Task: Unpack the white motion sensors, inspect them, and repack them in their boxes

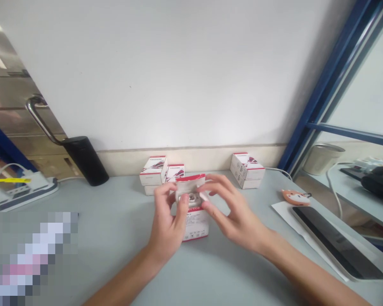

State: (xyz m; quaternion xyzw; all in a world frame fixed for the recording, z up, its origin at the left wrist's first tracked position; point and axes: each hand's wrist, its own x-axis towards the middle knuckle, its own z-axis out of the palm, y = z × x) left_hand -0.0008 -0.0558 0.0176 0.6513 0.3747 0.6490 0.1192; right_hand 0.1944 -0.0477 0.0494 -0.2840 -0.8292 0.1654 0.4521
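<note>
A small white-and-red cardboard box [197, 224] stands upright on the table in front of me. Its red-edged lid flap [191, 183] is raised, and inside the mouth a pale part with a round metallic piece [192, 197] shows. My left hand [168, 212] grips the box by its left side, thumb at the front upper edge. At the right upper edge, my right hand [231, 208] has thumb and fingers closed about a small white side flap [204, 196]. The fingers partly cover the opening.
Similar boxes stand near the wall at the left [153, 172] and right [247, 172]. A black cylinder [86, 161] and a power strip [35, 193] are at the left. On the right lie a dark phone-like device [338, 242], a white sheet [284, 212] and an orange-and-white object [296, 197].
</note>
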